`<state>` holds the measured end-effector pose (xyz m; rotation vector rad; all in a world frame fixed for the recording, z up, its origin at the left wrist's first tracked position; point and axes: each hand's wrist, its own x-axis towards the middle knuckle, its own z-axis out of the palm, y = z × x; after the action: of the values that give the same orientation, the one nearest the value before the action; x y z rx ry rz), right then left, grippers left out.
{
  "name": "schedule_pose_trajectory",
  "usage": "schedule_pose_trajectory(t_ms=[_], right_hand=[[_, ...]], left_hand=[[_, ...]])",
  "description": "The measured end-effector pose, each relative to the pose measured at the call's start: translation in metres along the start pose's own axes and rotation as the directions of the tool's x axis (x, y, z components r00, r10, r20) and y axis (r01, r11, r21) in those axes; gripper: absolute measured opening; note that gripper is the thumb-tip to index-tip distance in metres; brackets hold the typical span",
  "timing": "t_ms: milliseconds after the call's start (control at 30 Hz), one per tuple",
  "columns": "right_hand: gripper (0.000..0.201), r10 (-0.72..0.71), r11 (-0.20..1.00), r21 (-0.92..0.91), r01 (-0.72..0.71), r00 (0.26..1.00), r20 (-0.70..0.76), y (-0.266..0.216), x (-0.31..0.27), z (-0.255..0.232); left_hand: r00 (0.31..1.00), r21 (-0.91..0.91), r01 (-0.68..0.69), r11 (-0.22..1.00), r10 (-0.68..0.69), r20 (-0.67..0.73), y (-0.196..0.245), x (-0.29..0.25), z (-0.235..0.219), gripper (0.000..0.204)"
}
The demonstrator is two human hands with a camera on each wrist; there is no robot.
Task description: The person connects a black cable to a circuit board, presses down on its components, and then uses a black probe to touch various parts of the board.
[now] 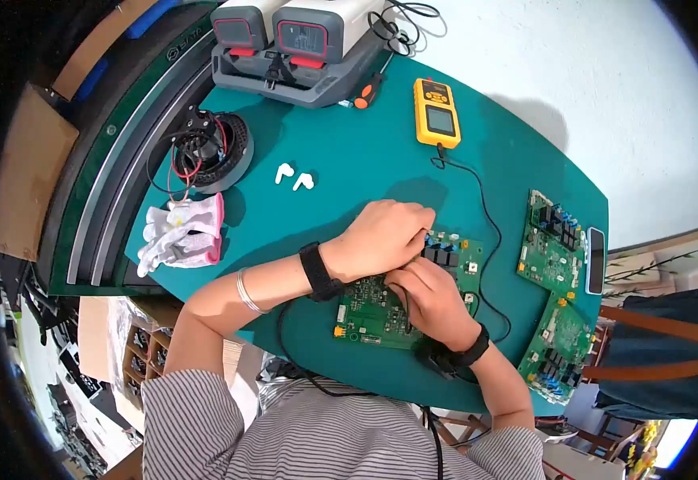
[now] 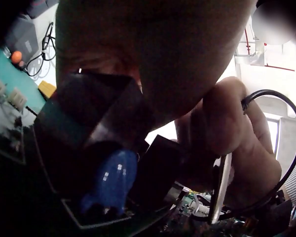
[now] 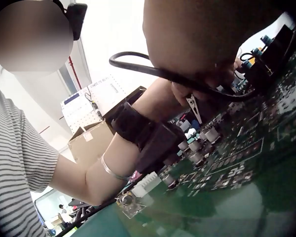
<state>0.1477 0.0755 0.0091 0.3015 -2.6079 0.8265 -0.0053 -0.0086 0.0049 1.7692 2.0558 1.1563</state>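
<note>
Both hands meet over the upper part of a green circuit board on the table. My left hand lies over its upper edge with the fingers bent, beside the black and blue components; its fingertips are hidden, so I cannot tell what they hold. With bent fingers my right hand pinches a metal crocodile clip, its jaws pointing down at the board. A black cable loops round beside the right hand. Both wrists wear black straps.
A yellow handheld meter with a black lead lies behind the board. Two more boards and a phone are at the right. At the left are earbuds, gloves and a black wheel-like part. A grey device stands behind.
</note>
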Motion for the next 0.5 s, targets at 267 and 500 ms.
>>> schedule_pose_trajectory(t_ms=[267, 500], right_hand=[[0.028, 0.031, 0.999, -0.007, -0.032, 0.994, -0.109, -0.0010, -0.0018, -0.0036], [0.036, -0.019, 1.000, 0.011, 0.019, 1.000, -0.016, 0.0013, -0.0028, -0.0007]], left_hand=[[1.000, 0.037, -0.013, 0.999, 0.013, 0.012, 0.0000, -0.0016, 0.0000, 0.008], [1.000, 0.030, -0.013, 0.999, 0.012, 0.006, 0.0005, -0.0024, 0.0008, 0.010]])
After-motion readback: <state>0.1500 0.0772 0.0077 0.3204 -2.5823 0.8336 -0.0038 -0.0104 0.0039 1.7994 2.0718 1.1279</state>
